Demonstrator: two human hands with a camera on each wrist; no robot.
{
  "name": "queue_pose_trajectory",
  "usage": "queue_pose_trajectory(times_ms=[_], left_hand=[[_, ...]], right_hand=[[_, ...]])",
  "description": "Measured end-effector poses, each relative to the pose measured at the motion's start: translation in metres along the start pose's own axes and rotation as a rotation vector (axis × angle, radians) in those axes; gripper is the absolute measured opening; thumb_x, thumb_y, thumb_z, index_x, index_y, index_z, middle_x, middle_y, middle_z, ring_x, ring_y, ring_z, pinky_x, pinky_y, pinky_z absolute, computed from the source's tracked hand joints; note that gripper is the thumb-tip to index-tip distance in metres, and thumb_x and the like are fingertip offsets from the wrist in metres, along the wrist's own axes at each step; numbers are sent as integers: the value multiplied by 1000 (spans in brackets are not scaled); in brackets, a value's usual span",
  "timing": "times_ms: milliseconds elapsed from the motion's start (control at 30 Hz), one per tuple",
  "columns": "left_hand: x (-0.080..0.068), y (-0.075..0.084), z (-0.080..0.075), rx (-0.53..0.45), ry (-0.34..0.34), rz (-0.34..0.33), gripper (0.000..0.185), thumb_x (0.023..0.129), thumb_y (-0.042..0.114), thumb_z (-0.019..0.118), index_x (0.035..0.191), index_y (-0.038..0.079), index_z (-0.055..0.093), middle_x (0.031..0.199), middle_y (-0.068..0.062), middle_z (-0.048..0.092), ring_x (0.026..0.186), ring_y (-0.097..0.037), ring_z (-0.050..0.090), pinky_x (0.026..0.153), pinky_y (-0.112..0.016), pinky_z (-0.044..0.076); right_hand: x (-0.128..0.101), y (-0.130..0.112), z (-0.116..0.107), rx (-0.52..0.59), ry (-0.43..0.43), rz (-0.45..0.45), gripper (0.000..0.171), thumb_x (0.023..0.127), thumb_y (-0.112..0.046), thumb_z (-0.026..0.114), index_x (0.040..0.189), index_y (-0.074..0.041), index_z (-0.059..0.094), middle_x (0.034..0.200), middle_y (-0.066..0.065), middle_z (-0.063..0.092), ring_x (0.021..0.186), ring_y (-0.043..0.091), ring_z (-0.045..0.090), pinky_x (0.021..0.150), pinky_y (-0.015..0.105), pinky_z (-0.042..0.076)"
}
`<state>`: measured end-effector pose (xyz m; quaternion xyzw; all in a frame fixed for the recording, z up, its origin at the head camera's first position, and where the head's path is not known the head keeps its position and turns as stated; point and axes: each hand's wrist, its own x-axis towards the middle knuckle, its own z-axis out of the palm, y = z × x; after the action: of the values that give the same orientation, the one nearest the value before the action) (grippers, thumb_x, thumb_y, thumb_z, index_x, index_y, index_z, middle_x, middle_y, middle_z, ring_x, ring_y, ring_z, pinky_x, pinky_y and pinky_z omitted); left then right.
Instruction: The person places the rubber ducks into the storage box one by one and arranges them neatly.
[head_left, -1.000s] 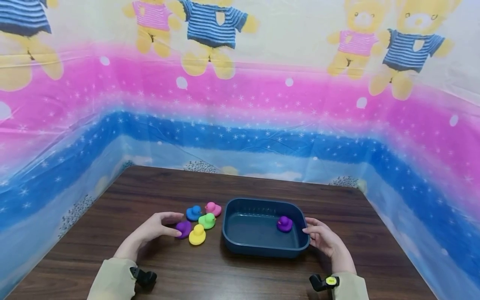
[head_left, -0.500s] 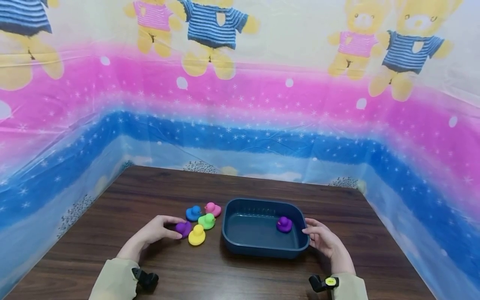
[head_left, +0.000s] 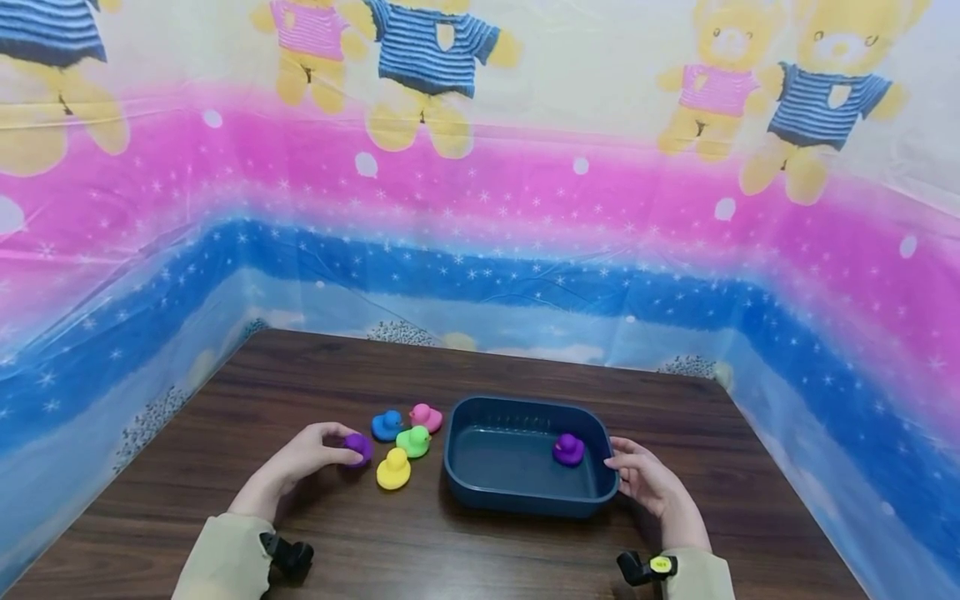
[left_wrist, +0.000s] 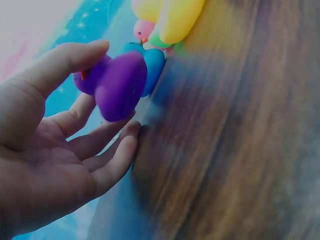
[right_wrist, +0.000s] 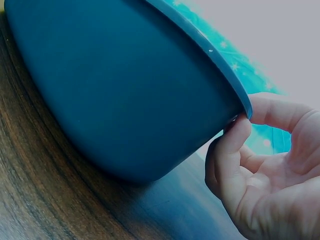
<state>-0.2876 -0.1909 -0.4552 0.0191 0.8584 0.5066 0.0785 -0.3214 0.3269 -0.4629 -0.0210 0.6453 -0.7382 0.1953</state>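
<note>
A dark brown wood-grain table [head_left: 480, 375] is seen, backed on three sides by a glossy plastic sheet printed with teddy bears and pink and blue bands [head_left: 525, 208]. A dark blue rectangular plastic tub [head_left: 480, 492] is placed right of the table's middle, toward the near edge. Inside it, near its right wall, a purple rubber duck in the tub [head_left: 568, 448] is seen upright.

The tub's right rim is held by the right hand [head_left: 648, 482]; in the right wrist view the thumb is laid on top of the rim and a curled fingertip [right_wrist: 235, 135] is pressed under it, so a narrow pinch on the tub's edge is shown.

A second small purple rubber duck [head_left: 358, 447] is pinched by the left hand [head_left: 303, 462], left of the tub; in the left wrist view the thumb is set on one side of the duck [left_wrist: 120, 85] and the fingers [left_wrist: 112, 137] are curled beneath it. Whether this duck is touching the table cannot be told.

Just right of the held duck, four more are clustered on the table between hand and tub: a yellow rubber duck [head_left: 393, 470] nearest the near edge, a green rubber duck [head_left: 413, 441] behind it, a blue rubber duck [head_left: 387, 425] and a pink rubber duck [head_left: 425, 417] farthest back.

Beige sleeves [head_left: 221, 558] and black wrist mounts [head_left: 288, 557] are seen at the near edge.
</note>
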Motion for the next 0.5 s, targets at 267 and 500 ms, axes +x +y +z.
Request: queue_pose_trajectory(times_ms=[267, 500], left_hand=[[0, 0, -1, -168, 15, -70, 54, 84, 12, 77, 127, -9, 51, 128, -29, 50, 102, -24, 62, 91, -38, 55], [4, -1, 0, -271, 47, -119, 58, 86, 8, 73, 133, -11, 44, 135, -32, 43, 106, -24, 61, 91, -35, 55]], right_hand=[[-1, 1, -1, 11, 2, 3, 41, 95, -2, 50, 133, -6, 34, 96, -6, 69, 81, 3, 68, 75, 22, 55], [0, -1, 1, 6, 11, 7, 46, 95, -2, 51, 137, -3, 31, 98, -6, 68, 82, 4, 68, 76, 22, 55]])
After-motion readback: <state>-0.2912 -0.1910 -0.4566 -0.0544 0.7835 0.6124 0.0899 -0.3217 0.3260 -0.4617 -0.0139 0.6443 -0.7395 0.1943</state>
